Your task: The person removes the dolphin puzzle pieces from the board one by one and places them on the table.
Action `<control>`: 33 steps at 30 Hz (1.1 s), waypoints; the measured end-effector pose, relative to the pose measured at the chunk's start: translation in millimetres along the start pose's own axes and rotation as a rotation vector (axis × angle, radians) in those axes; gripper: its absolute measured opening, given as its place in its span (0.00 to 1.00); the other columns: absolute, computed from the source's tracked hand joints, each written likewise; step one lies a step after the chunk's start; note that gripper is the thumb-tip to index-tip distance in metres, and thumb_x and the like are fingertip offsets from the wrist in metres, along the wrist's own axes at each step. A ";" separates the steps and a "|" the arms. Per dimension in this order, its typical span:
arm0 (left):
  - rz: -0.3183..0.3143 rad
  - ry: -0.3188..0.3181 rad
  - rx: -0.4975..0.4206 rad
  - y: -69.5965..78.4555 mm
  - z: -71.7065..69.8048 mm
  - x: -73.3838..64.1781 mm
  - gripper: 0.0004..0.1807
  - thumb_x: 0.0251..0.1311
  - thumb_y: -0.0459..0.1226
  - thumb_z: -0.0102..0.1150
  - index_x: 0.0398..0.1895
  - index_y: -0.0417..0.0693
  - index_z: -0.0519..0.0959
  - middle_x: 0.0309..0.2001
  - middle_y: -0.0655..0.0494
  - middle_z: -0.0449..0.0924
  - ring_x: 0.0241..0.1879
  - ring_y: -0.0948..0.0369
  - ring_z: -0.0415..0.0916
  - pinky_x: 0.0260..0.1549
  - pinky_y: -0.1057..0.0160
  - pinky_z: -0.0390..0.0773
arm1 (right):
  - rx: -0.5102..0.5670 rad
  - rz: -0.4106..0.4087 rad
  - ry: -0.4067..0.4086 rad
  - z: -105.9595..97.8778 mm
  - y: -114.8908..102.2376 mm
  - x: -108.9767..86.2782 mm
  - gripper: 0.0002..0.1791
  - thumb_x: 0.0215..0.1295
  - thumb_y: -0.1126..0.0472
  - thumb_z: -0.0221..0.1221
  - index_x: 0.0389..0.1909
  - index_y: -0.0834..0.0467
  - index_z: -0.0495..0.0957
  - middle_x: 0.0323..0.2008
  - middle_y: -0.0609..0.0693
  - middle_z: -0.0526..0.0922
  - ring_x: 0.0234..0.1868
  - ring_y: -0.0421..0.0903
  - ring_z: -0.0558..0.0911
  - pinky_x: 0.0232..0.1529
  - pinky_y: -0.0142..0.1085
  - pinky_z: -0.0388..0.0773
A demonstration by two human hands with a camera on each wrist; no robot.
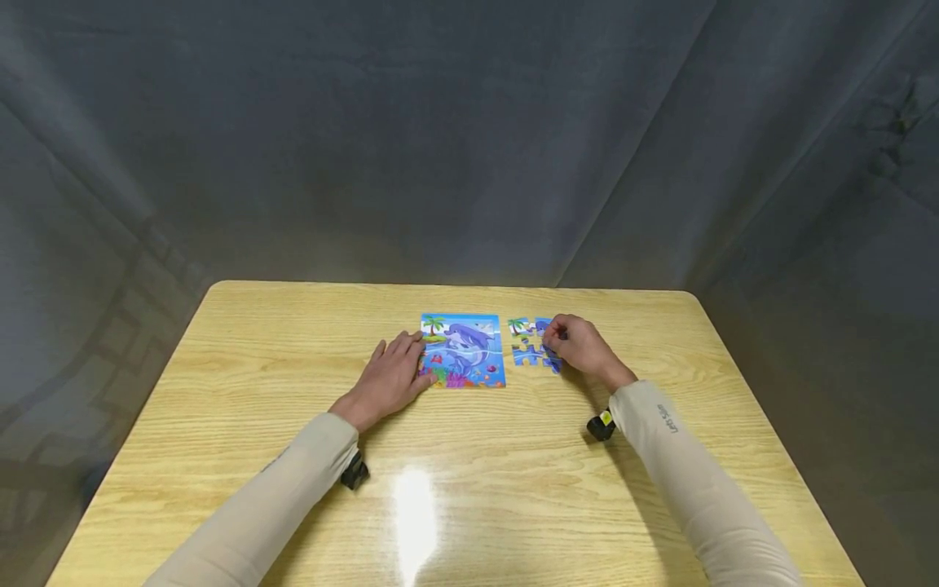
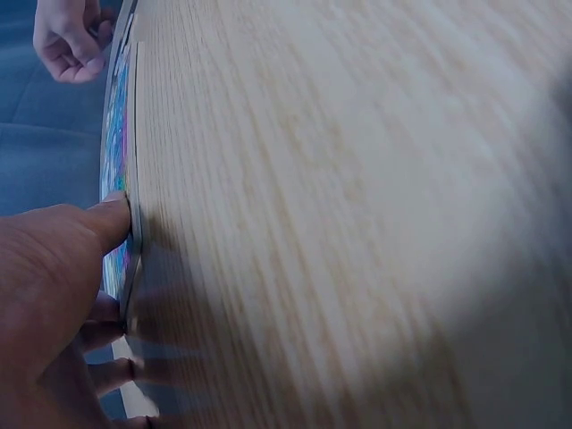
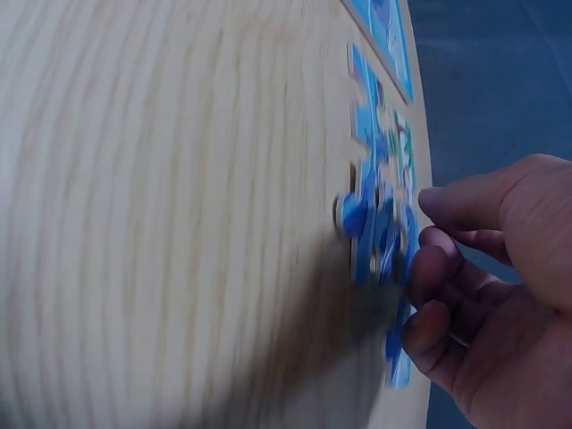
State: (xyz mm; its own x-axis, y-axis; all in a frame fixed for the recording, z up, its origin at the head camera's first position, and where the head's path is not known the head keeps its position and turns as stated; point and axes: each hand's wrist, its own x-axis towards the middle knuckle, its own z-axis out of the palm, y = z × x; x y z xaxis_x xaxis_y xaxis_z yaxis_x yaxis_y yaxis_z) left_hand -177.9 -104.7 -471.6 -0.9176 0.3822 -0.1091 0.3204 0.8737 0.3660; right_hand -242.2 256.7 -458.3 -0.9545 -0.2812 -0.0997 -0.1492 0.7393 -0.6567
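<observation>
A dolphin picture board lies flat on the table. My left hand rests at its left side. In the left wrist view, the thumb is on the board's near edge and the other fingers spread beside it. To the board's right, several jigsaw pieces with a palm tree and blue sea lie close together. My right hand hovers at their right side with bent fingers. The right wrist view shows a small gap between thumb and index fingertip, with no piece visible there. The hand partly hides the right-hand pieces in the head view.
The light wooden table extends around the board and pieces. Behind it hangs a dark grey curtain. Black wrist cameras sit under the left and right sleeves. A bright light reflection falls on the near tabletop.
</observation>
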 end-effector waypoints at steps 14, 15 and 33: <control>-0.001 -0.004 0.007 -1.4 1.6 0.8 0.39 0.79 0.55 0.55 0.81 0.39 0.63 0.85 0.43 0.55 0.86 0.41 0.49 0.82 0.30 0.51 | 0.057 -0.022 -0.080 20.7 -24.1 12.6 0.05 0.80 0.64 0.58 0.42 0.60 0.79 0.36 0.55 0.81 0.25 0.44 0.72 0.26 0.35 0.71; -0.001 -0.003 0.007 -1.6 1.8 0.7 0.39 0.79 0.55 0.55 0.81 0.39 0.63 0.85 0.43 0.55 0.86 0.41 0.49 0.82 0.30 0.51 | 0.053 -0.026 -0.081 22.0 -25.9 13.4 0.05 0.80 0.64 0.58 0.42 0.60 0.79 0.37 0.55 0.81 0.26 0.44 0.72 0.27 0.35 0.71; 0.002 0.000 -0.006 -1.9 2.0 0.7 0.39 0.79 0.55 0.56 0.80 0.38 0.64 0.85 0.42 0.55 0.86 0.41 0.49 0.82 0.30 0.51 | -0.003 -0.100 -0.141 44.8 -50.7 23.8 0.08 0.73 0.63 0.66 0.48 0.59 0.80 0.40 0.53 0.76 0.39 0.48 0.73 0.42 0.41 0.73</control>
State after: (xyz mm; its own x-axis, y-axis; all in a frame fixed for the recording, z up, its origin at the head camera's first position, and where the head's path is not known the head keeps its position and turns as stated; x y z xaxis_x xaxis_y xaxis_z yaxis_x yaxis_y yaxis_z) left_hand -178.7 -105.5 -474.2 -0.9172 0.3835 -0.1080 0.3205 0.8712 0.3718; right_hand -245.7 185.1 -460.9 -0.8891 -0.4364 -0.1379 -0.2425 0.7049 -0.6666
